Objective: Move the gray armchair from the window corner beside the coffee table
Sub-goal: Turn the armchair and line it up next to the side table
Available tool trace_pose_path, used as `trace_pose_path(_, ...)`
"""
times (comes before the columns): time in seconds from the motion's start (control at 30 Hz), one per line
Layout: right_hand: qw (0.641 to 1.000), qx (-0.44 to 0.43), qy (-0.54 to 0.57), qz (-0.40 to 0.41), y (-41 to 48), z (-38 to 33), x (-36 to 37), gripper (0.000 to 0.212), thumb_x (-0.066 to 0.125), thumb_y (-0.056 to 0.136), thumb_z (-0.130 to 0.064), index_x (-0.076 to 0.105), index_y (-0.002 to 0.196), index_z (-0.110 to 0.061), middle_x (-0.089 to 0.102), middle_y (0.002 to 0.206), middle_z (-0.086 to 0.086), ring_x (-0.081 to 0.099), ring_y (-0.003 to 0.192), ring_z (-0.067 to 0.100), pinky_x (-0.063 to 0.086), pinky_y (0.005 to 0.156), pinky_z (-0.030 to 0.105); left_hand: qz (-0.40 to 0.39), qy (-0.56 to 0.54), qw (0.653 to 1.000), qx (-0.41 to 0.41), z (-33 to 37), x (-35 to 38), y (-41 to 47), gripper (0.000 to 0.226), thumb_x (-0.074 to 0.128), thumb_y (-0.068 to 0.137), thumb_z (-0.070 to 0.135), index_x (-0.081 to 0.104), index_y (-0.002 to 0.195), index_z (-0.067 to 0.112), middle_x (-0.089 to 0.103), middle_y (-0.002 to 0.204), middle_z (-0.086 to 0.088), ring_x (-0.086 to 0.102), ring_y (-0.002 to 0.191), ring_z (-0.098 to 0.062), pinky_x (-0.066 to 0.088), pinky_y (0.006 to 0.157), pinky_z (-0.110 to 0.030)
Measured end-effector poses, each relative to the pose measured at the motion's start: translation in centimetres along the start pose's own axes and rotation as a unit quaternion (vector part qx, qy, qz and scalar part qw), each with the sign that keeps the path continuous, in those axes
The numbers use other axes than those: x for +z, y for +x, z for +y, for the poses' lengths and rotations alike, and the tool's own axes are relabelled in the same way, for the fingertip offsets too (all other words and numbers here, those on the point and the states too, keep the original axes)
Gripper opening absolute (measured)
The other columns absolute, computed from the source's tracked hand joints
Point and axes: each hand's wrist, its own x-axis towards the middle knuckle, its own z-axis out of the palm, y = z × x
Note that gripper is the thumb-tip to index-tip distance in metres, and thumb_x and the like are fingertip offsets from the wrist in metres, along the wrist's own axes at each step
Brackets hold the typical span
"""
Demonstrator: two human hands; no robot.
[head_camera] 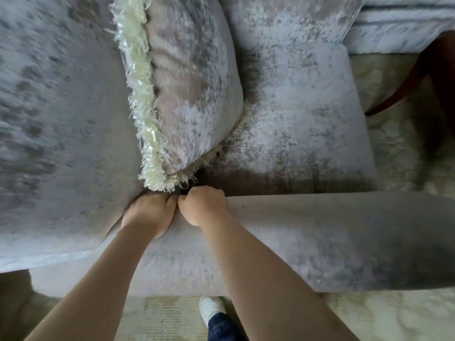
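Observation:
The gray velvet armchair (307,124) fills most of the view from above, its seat cushion to the right and its backrest to the left. Its near arm (320,237) runs across below the seat. My left hand (147,212) and my right hand (203,205) sit side by side where that arm meets the backrest, fingers curled over the inner edge and gripping the upholstery. A gray pillow (192,89) with a cream fringe stands on the seat against the backrest, just beyond my hands.
A pale patterned carpet (398,153) lies under the chair. A dark wooden curved leg or table edge (418,77) shows at the upper right. Another gray upholstered piece (398,25) sits at the top right. My white shoe (211,308) stands on the carpet below.

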Motion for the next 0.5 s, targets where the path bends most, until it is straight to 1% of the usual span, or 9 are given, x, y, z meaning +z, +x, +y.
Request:
trace_pose_path(0.07, 0.999, -0.038, 0.020, -0.016, -0.9, 0.9, -0.9, 0.043, 0.031, 0.095, -0.035, 0.061, 0.103, -0.005, 0.061, 0.107, 0.015, 0.056, 0.098, 0.034, 0.037, 0.080, 0.039, -0.059, 0.030, 0.998, -0.024, 0.5, -0.4, 0.2, 0.044, 0.028, 0.097, 0.041, 0.060, 0.118, 0.020, 0.057, 0.125, -0.015, 0.052, 0.115, -0.033, 0.041, 0.096, -0.038)
trace_pose_path(0.13, 0.997, -0.074, 0.010, -0.019, -2.0, 2.7, -1.7, 0.039, 0.034, 0.095, -0.033, 0.058, 0.106, -0.005, 0.057, 0.109, 0.016, 0.055, 0.098, 0.035, 0.036, 0.079, 0.040, -0.107, 0.138, 0.984, -0.035, 2.5, -0.3, 0.1, 0.042, 0.024, 0.097, 0.038, 0.053, 0.123, 0.024, 0.053, 0.131, -0.009, 0.047, 0.120, -0.032, 0.035, 0.102, -0.044)
trace_pose_path(0.17, 0.996, -0.086, -0.001, -0.011, -2.5, 4.1, -2.2, 0.035, 0.036, 0.095, -0.030, 0.057, 0.107, -0.005, 0.056, 0.110, 0.016, 0.055, 0.098, 0.035, 0.036, 0.079, 0.041, -0.120, 0.202, 0.972, -0.014, 4.4, -0.1, 0.0, 0.040, 0.023, 0.096, 0.035, 0.050, 0.124, 0.028, 0.052, 0.131, -0.004, 0.044, 0.122, -0.030, 0.032, 0.102, -0.047)
trace_pose_path(0.2, 0.996, -0.093, -0.012, -0.001, -3.0, 5.7, -2.8, 0.031, 0.038, 0.094, -0.026, 0.056, 0.108, -0.006, 0.055, 0.111, 0.015, 0.055, 0.098, 0.035, 0.037, 0.080, 0.041, -0.123, 0.232, 0.965, 0.013, 6.6, 0.2, -0.1, 0.040, 0.022, 0.094, 0.032, 0.048, 0.125, 0.029, 0.051, 0.130, -0.001, 0.041, 0.124, -0.028, 0.029, 0.100, -0.051)
trace_pose_path(0.27, 0.995, -0.089, -0.033, 0.018, -4.1, 10.0, -4.3, 0.026, 0.040, 0.092, -0.020, 0.056, 0.109, -0.008, 0.056, 0.111, 0.012, 0.056, 0.099, 0.034, 0.040, 0.080, 0.041, -0.121, 0.217, 0.966, 0.065, 11.9, 1.0, -0.2, 0.040, 0.025, 0.094, 0.030, 0.048, 0.126, 0.024, 0.049, 0.129, -0.002, 0.035, 0.126, -0.027, 0.026, 0.102, -0.052)
trace_pose_path(0.3, 0.996, -0.078, -0.042, 0.026, -4.7, 12.7, -5.4, 0.026, 0.039, 0.092, -0.021, 0.056, 0.109, -0.010, 0.056, 0.111, 0.011, 0.056, 0.099, 0.033, 0.042, 0.079, 0.041, -0.124, 0.197, 0.967, 0.103, 14.9, 1.6, -0.2, 0.038, 0.029, 0.094, 0.028, 0.048, 0.127, 0.022, 0.048, 0.130, -0.002, 0.035, 0.126, -0.027, 0.028, 0.103, -0.053)
trace_pose_path(0.37, 0.997, -0.026, -0.062, 0.034, -6.3, 19.0, -7.6, 0.028, 0.036, 0.094, -0.026, 0.056, 0.109, -0.012, 0.057, 0.109, 0.009, 0.057, 0.099, 0.031, 0.043, 0.078, 0.039, -0.150, 0.163, 0.957, 0.187, 20.9, 2.8, -0.4, 0.036, 0.033, 0.096, 0.028, 0.044, 0.129, 0.022, 0.045, 0.132, -0.003, 0.035, 0.127, -0.028, 0.030, 0.102, -0.053)
trace_pose_path(0.43, 0.993, 0.072, -0.088, 0.018, -8.0, 25.6, -9.8, 0.032, 0.032, 0.096, -0.033, 0.056, 0.108, -0.014, 0.057, 0.109, 0.008, 0.057, 0.099, 0.029, 0.044, 0.080, 0.039, -0.186, 0.116, 0.952, 0.215, 27.0, 3.7, -0.9, 0.038, 0.027, 0.098, 0.036, 0.045, 0.129, 0.023, 0.045, 0.134, -0.005, 0.034, 0.128, -0.029, 0.026, 0.105, -0.053)
trace_pose_path(0.5, 0.981, 0.171, -0.093, -0.022, -9.5, 30.6, -11.6, 0.038, 0.028, 0.097, -0.037, 0.057, 0.107, -0.016, 0.059, 0.112, 0.008, 0.058, 0.100, 0.027, 0.043, 0.086, 0.039, -0.201, 0.101, 0.943, 0.246, 32.7, 4.9, -1.6, 0.038, 0.025, 0.098, 0.033, 0.044, 0.130, 0.024, 0.047, 0.131, -0.008, 0.037, 0.126, -0.031, 0.028, 0.103, -0.053)
